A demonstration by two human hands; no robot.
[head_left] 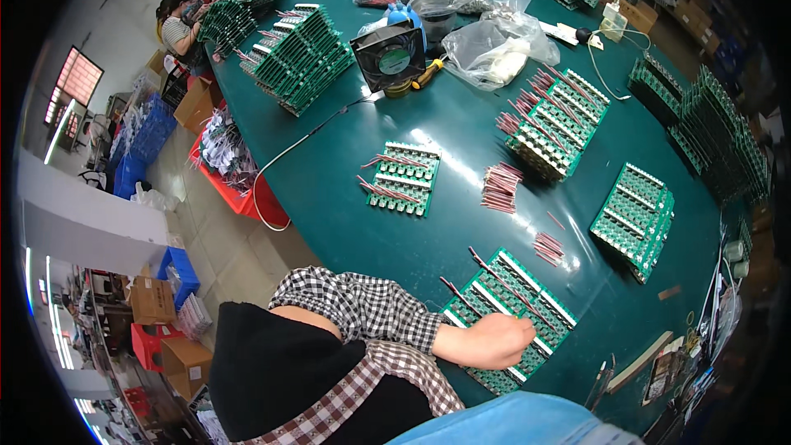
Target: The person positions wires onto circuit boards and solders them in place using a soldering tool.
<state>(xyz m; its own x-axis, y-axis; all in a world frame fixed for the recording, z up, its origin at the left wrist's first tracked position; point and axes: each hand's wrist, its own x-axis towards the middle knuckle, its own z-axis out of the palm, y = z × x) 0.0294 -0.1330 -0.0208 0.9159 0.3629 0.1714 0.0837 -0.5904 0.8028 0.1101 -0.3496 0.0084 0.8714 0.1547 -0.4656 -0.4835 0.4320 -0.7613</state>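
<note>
Left hand curled over a green circuit board

The circuit board lies on the teal table, dark-red wires across it. The left hand's fingers are drawn together above it; what they pinch, if anything, I cannot tell. The right hand is out of view. Beyond lie a small wire bundle, a larger pile and a black fan near stacked boards
</note>
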